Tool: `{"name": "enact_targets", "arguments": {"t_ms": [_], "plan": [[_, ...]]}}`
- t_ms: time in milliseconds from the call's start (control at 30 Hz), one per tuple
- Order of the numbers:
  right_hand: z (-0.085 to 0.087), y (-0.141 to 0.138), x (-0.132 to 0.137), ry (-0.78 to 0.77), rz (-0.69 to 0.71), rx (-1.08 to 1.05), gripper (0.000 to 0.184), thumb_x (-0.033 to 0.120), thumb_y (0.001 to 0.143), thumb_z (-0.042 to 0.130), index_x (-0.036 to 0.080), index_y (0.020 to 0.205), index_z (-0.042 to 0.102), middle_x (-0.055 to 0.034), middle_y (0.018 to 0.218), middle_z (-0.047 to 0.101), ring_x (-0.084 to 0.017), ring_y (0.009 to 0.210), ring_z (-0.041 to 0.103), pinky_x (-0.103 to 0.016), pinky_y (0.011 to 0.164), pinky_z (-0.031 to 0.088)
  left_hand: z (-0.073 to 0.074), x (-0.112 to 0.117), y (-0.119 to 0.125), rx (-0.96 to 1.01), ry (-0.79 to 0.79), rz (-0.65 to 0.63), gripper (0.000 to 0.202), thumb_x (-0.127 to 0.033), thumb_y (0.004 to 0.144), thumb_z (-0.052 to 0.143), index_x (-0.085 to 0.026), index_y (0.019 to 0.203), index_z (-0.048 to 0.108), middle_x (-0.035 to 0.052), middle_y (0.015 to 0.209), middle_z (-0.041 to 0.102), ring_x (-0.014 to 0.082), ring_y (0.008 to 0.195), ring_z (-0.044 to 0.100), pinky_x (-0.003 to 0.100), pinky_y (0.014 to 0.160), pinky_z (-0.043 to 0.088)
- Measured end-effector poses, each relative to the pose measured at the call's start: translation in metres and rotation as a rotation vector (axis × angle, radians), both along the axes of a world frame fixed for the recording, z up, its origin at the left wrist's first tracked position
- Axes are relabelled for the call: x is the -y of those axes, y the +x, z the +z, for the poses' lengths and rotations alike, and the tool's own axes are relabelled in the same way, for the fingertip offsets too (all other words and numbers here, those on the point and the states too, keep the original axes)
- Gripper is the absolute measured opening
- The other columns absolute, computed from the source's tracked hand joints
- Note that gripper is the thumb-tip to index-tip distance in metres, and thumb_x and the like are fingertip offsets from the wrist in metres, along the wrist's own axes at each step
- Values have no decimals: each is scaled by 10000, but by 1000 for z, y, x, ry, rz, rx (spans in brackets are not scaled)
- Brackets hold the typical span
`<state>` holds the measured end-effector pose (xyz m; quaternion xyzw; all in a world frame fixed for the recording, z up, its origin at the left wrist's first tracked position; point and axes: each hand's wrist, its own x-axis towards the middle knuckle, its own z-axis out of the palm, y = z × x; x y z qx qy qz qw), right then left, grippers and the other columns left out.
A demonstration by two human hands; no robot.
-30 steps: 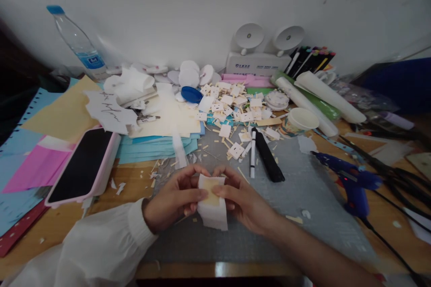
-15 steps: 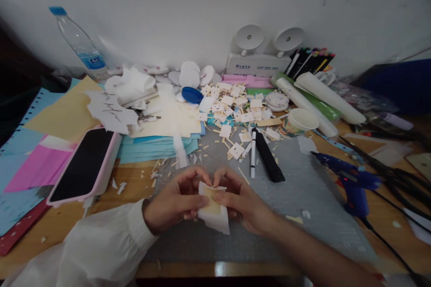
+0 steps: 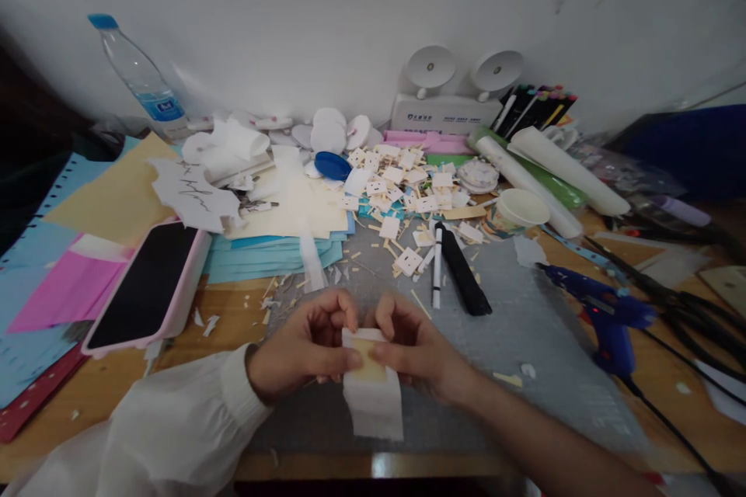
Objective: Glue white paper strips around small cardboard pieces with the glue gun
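Note:
Both my hands grip one white paper piece (image 3: 373, 400) with a tan patch near its top, held over the grey cutting mat (image 3: 524, 342). My left hand (image 3: 306, 345) pinches its left edge with thumb and fingers. My right hand (image 3: 416, 353) pinches its right edge the same way. The paper hangs down below my thumbs toward the mat's near edge. A white sleeve (image 3: 157, 427) covers my left forearm.
A pink-cased phone (image 3: 145, 287) lies left on coloured sheets. Small white cut-out squares (image 3: 402, 186) and scraps litter the mat's far side, with a black-and-white pen (image 3: 437, 268) and black tool (image 3: 463, 272). A blue glue gun (image 3: 600, 311), paper cup (image 3: 518, 210) and water bottle (image 3: 140, 78) stand around.
The hands shifted slightly toward me and the white paper now hangs lower and longer below my thumbs. Nothing else on the desk moved.

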<state>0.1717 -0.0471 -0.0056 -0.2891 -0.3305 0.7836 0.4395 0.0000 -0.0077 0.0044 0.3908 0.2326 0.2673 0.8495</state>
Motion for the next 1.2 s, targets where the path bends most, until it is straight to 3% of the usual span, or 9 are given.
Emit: {"name": "enact_targets", "arguments": {"t_ms": [133,300,400,600,833,1200], "plan": [[1,0,-2,87,-36,17,382,271,744,732,210,703,357,67,701,521,-21,448,380,-134,376,269,-1,-1,0,30,20,38,409,-215,674,793,-198,829,415,-67,636,552,3,370,411,74,347,326],[-2,-2,-3,177,-91,61,422,269,752,725,227,718,306,53,753,528,-72,605,462,-182,533,368,1,-3,0,-105,119,105,356,-375,705,761,-157,841,515,-22,692,541,56,506,471,125,421,380],[-3,-4,-2,188,-121,118,417,288,748,723,236,741,309,50,768,501,-87,636,452,-200,561,368,6,-3,1,-246,216,168,259,-321,731,744,-125,760,577,-18,652,538,66,539,475,154,493,396],[1,-1,-4,281,-146,327,226,355,802,651,222,810,468,28,744,462,-104,627,413,-223,547,346,12,-3,2,-341,444,288,149,-239,715,743,-126,691,649,15,641,591,114,608,516,205,566,422],[-1,0,-4,361,-193,477,149,316,835,609,216,758,529,16,725,500,-126,669,469,-246,597,385,12,-2,0,-385,527,405,95,-215,716,738,-144,693,680,25,658,624,130,628,552,225,597,446],[0,-2,-4,428,-198,586,112,282,827,609,218,750,560,8,730,543,-136,685,519,-260,614,425,11,1,-3,-467,698,438,71,-204,749,698,-156,699,689,39,635,626,147,603,550,251,578,420]]}}
